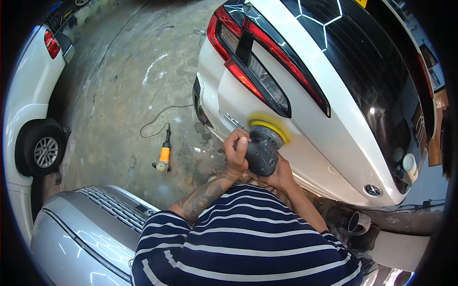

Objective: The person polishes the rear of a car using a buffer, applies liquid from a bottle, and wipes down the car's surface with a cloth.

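Observation:
A dark grey car polisher [262,155] is between my two hands, its yellow foam pad [269,125] up against the white rear panel [305,150] of a car, just below the tail light [267,81]. The pad's edge is blurred. My left hand [236,151] wraps round the polisher's side near the pad. At the tool's back end, my right hand [279,175] is closed on its body, with part of the fingers hidden beneath. Chrome lettering [234,120] sits on the panel left of the pad.
An orange and black power tool [164,155] lies on the concrete floor [129,105], its cord trailing toward the white car. A silver car [90,233] stands close at lower left, a white vehicle [28,95] farther left. A white bottle [409,164] is at the rear window.

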A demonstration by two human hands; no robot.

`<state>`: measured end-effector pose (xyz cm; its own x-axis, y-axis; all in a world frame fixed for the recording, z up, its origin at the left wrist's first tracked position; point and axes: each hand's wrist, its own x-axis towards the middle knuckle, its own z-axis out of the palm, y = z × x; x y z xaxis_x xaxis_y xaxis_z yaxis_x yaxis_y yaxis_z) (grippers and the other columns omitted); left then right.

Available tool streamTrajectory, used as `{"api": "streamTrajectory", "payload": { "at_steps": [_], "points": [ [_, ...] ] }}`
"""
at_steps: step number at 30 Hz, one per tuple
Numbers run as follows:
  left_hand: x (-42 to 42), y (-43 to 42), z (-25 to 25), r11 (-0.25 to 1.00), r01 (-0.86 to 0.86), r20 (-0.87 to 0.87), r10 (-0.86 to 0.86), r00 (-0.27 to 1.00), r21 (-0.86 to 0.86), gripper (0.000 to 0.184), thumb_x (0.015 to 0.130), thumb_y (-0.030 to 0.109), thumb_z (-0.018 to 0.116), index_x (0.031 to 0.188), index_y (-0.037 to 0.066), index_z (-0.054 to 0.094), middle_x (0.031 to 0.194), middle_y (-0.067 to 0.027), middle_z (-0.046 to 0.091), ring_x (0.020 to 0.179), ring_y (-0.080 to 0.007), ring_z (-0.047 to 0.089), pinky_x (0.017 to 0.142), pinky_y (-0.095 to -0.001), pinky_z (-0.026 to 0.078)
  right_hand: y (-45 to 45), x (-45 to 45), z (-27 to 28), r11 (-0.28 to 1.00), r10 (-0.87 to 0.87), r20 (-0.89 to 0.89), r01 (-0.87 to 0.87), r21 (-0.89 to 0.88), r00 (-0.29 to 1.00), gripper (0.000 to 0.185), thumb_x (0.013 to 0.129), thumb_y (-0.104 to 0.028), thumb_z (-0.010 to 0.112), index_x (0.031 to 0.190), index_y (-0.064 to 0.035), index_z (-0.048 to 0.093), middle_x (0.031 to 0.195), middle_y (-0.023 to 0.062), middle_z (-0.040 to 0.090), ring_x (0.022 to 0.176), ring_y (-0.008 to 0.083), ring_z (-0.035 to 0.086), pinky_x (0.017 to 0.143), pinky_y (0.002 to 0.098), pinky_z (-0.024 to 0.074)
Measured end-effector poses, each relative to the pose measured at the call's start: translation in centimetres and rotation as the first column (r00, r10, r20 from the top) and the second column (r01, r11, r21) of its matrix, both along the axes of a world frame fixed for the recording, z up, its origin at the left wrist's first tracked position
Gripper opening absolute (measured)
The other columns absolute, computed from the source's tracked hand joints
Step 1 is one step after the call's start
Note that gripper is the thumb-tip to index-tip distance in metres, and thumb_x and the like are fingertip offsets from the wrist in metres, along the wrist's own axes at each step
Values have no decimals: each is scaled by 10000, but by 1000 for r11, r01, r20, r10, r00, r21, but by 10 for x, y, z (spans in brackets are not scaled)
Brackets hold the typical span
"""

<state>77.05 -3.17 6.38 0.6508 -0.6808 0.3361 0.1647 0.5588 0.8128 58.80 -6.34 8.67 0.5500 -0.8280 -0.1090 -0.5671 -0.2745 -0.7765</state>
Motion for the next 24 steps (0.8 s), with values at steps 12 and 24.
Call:
{"api": "streamTrajectory", "payload": {
  "at_steps": [12, 24],
  "points": [
    [69, -21, 22, 978, -30, -91, 50, 995, 208, 426, 1049, 357, 533, 763, 47, 590, 698, 31, 528, 672, -76, 456, 635, -277, 384, 1, 68, 42, 998, 55, -112, -57, -12, 992, 827, 630, -339, 918, 1286, 25, 571, 1159, 259, 699, 1096, 400, 691, 938, 434, 541],
    [205, -70, 47, 945, 70, -430, 79, 899, 320, 439, 956, 485, 648, 824, 67, 666, 746, -22, 637, 632, -147, 636, 585, -321, 517, -50, 189, 76, 971, 232, -171, -216, 103, 958, 766, 665, -481, 871, 1136, 77, 637, 1014, 276, 723, 976, 413, 716, 883, 445, 540]
  ]
}}
